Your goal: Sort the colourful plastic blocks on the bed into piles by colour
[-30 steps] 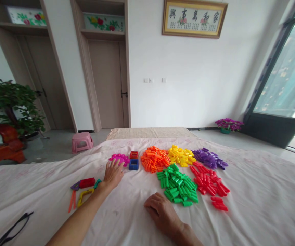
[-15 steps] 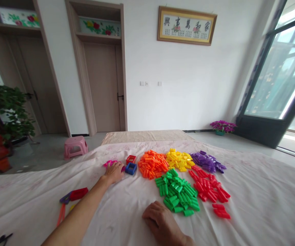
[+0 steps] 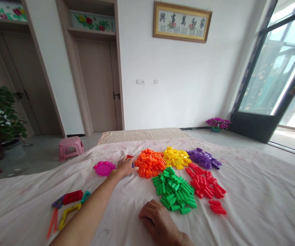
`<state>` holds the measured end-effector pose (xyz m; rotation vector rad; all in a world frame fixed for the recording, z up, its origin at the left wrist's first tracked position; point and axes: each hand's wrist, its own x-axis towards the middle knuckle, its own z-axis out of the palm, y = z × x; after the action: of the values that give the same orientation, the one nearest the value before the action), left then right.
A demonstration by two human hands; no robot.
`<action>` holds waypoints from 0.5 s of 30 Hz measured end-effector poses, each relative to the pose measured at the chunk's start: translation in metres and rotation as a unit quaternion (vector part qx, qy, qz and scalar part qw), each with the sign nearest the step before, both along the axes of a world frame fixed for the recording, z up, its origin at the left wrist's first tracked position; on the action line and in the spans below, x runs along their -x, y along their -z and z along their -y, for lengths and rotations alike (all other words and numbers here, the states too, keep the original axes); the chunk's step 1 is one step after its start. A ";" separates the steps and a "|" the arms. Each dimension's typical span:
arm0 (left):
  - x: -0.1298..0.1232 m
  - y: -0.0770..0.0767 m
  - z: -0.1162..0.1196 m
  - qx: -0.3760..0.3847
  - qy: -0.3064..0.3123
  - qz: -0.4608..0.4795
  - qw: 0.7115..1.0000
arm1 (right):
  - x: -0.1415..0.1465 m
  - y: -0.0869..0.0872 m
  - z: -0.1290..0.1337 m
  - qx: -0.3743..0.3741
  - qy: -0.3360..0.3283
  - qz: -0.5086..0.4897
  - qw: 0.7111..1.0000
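Note:
My left hand [image 3: 125, 166] reaches over the blue square frame [image 3: 132, 165] and the red square frame [image 3: 129, 156], its thumb spread away from the fingers. Most of both frames is hidden beneath it. Just left of it lies a flat magenta piece [image 3: 104, 168] with a scalloped edge. The orange plastic tube pieces [image 3: 150, 163] are heaped right beside the thumb. My right hand [image 3: 156, 218] rests on the cloth with curled fingers and nothing visible in them. Close by it is a pile of green tube pieces [image 3: 174, 189].
Yellow pieces [image 3: 176, 158], purple pieces [image 3: 204, 159] and red pieces [image 3: 206, 184] form further piles. Left of my forearm lie a red block [image 3: 72, 197], a yellow angular piece [image 3: 67, 215] and orange sticks [image 3: 52, 222] on the pale cloth [image 3: 252, 198]. A pink stool [image 3: 72, 148] stands beyond.
My left hand has moved right, off the magenta piece and onto the blue and red frames. The magenta piece now shows fully. My right hand stays in place; the view has shifted slightly.

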<state>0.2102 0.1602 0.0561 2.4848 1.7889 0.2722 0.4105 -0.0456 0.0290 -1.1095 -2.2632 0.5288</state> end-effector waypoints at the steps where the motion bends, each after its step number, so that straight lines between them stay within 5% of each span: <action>1: -0.004 0.004 0.000 0.007 -0.008 -0.003 1.000 | 0.000 0.000 0.000 -0.001 0.001 -0.001 1.000; 8: 0.005 0.009 0.033 -0.001 -0.015 -0.020 1.000 | 0.000 0.002 -0.001 -0.003 0.001 -0.001 1.000; 15: 0.068 -0.006 0.087 0.045 0.003 0.001 0.999 | 0.000 -0.001 0.000 -0.007 -0.005 -0.003 1.000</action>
<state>0.1418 0.0734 0.0622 2.4283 1.7508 0.1896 0.4107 -0.0453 0.0295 -1.0895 -2.2640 0.5201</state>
